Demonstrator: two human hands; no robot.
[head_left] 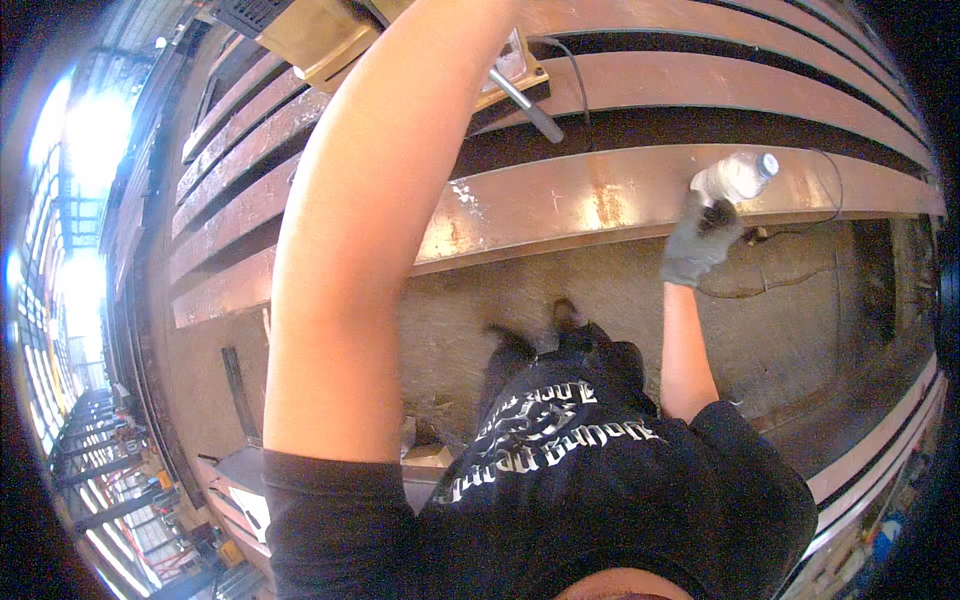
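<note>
My right hand (698,240), in a grey glove with dark patches, is closed around the lower end of a clear plastic bottle (733,178). The bottle tilts up and to the right, its light blue cap on, over a rust-brown steel beam (570,200). My bare left forearm stretches up past the top edge, so the left hand is out of sight. Behind that forearm stands a yellow machine (325,45) on the beams, partly hidden. A metal lever (527,105) sticks out from its right side.
Several long steel beams lie side by side across the far half, with dark gaps between them. A thin cable (835,185) loops over the near beam at the right. More beams (880,450) lie at the lower right. Brown floor (780,340) shows around my feet.
</note>
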